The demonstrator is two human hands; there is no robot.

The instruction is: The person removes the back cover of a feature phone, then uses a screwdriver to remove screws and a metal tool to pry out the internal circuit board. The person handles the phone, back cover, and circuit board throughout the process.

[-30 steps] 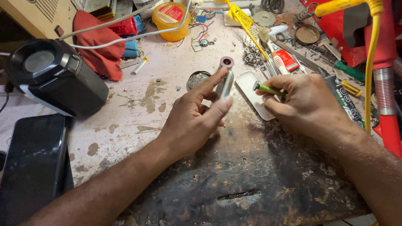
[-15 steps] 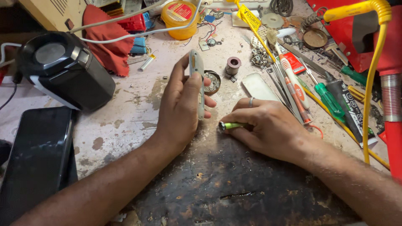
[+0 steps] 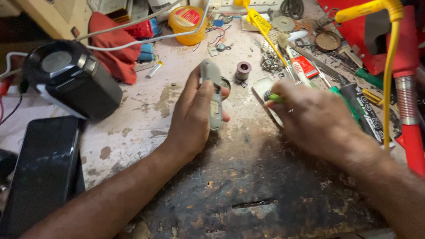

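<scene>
My left hand (image 3: 192,117) grips a narrow grey device casing (image 3: 213,95) upright on its edge, thumb pressed on its side, above the worn workbench (image 3: 248,186). My right hand (image 3: 316,121) is closed around a small green-handled tool (image 3: 276,97), whose tip points left over a white oval cover (image 3: 264,88) lying on the bench. A small grey solder spool (image 3: 243,69) stands just beyond the casing. The two hands are a short gap apart.
A black round-topped device (image 3: 73,84) and a dark phone (image 3: 42,172) lie at left. A red cloth (image 3: 113,46), a yellow tub (image 3: 188,22) and white cables sit at the back. Screwdrivers, tweezers and a yellow-cabled red tool (image 3: 398,71) crowd the right side.
My left hand has turned the grey casing upright and drawn it nearer. My right hand moved up and right with the green tool, onto the white cover.
</scene>
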